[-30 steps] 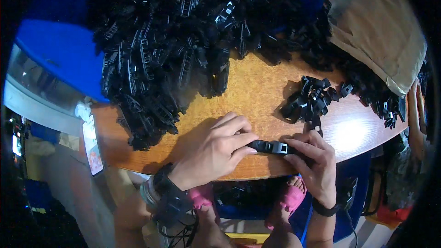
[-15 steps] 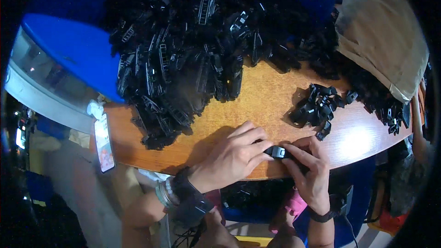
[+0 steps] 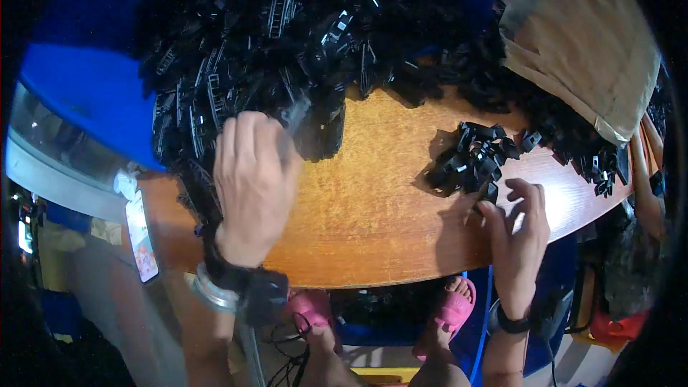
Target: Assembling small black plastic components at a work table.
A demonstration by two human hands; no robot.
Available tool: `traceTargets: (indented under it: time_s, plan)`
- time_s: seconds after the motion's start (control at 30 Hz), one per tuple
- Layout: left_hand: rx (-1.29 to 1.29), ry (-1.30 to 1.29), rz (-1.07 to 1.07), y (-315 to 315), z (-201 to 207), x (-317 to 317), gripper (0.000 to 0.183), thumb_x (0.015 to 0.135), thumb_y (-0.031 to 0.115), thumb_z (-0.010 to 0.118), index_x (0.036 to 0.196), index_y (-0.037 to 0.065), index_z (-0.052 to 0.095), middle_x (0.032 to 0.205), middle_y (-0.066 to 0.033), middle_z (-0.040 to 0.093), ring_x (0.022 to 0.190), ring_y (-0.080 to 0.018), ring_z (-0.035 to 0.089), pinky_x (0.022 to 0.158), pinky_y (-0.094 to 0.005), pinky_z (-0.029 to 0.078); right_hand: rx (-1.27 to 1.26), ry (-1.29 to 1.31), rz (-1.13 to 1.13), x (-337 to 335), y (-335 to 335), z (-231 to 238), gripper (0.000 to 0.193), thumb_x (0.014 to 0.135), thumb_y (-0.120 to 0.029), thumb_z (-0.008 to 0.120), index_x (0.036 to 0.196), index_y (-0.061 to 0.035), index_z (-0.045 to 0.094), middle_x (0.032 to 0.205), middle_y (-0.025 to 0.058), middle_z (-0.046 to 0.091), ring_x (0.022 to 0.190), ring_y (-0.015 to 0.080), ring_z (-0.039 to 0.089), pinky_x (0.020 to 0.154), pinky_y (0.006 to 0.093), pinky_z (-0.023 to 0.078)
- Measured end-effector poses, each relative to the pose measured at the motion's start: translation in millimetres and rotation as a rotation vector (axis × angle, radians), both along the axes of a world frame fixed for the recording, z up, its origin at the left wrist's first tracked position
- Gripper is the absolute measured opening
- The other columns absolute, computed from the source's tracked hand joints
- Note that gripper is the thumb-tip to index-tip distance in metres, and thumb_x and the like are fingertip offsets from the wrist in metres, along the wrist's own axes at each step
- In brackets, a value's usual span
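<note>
Head view, clock read from the picture's middle, 12 pointing away from the person. Step in hand looked like picking up parts, one hand at each supply. Right hand, at 4 o'clock: thumb and index parted by a modest gap, thumb tip touching or just beside a small black glossy plastic clip-like piece; no firm hold visible. To do this well, a light thumb-and-index pinch on the piece's sides seemed best, drawn toward 6 o'clock, clear of its neighbours. Left hand, at 9 o'clock: back up, fingers bent over the large heap of long black ladder-like plastic strips; fingertips hidden, so opening and hold could not be told. A blurred greyish part lay just beyond its thumb side, held or loose unclear. Strips looked prone to tangle; judged better to lift one by an end, slowly.

Looks: the small piece was dark, short, blocky, at the near edge of a small loose cluster of black plastic clips, 3 o'clock, some faces glinting. Strips, around 11 o'clock, were slim, some with open rungs, crossing at all angles. Both supplies sat on the orange-brown wood-grain table, its bare middle between them.
</note>
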State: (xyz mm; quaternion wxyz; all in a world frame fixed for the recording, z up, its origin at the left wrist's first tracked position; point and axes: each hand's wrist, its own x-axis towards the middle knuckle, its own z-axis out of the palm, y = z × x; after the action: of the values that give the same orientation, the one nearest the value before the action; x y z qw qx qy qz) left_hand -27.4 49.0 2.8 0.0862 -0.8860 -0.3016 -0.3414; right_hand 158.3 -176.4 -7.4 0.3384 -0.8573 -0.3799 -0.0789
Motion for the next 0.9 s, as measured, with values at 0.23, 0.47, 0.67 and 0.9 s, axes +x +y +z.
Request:
traceTargets:
  time_s: [0.23, 0.47, 0.67, 0.9]
  plan:
    - [-0.192, 0.202, -0.414, -74.2, -6.7, -19.3, 0.031, 0.075, 0.005, 0.074, 0.102, 0.001, 0.061, 0.103, -0.0159, 0.057, 0.084, -0.031, 0.061, 0.07, -0.0428, 0.05, -0.015, -0.07, 0.126, -5.8, -3.7, -8.6, 0.029, 0.077, 0.003, 0.066, 0.105, -0.0016, 0.06, 0.095, 0.0149, 0.055, 0.086, 0.0325, 0.056, 0.077, 0.0398, 0.045]
    - [-0.545, 0.117, -0.216, -80.7, 4.2, -16.4, 0.034, 0.077, 0.007, 0.076, 0.106, 0.003, 0.059, 0.096, -0.0132, 0.059, 0.082, -0.0337, 0.061, 0.07, -0.042, 0.049, 0.315, 0.45, 0.433, -30.2, -0.1, -10.3, 0.035, 0.073, 0.003, 0.069, 0.108, -0.0009, 0.066, 0.095, 0.0111, 0.06, 0.077, 0.0241, 0.06, 0.074, 0.0321, 0.049]
    - [-0.682, 0.01, -0.551, -73.1, 2.2, -19.2, 0.024, 0.075, 0.002, 0.075, 0.096, 0.002, 0.064, 0.089, -0.0101, 0.059, 0.084, -0.0288, 0.059, 0.072, -0.039, 0.048, 0.01, 0.209, 0.322, -27.6, -3.0, -1.2, 0.031, 0.072, -0.001, 0.075, 0.102, -0.001, 0.069, 0.094, 0.0111, 0.059, 0.085, 0.0282, 0.056, 0.073, 0.0359, 0.046]
    - [-0.788, -0.027, -0.579, -67.9, -6.1, -19.5, 0.026, 0.071, 0.002, 0.078, 0.096, 0.001, 0.071, 0.089, -0.0086, 0.06, 0.083, -0.0247, 0.057, 0.07, -0.0341, 0.047, -0.007, 0.317, 0.657, -21.3, 4.8, 4.9, 0.033, 0.072, -0.003, 0.076, 0.105, -0.0043, 0.07, 0.098, 0.0107, 0.062, 0.088, 0.0281, 0.058, 0.079, 0.0366, 0.044]
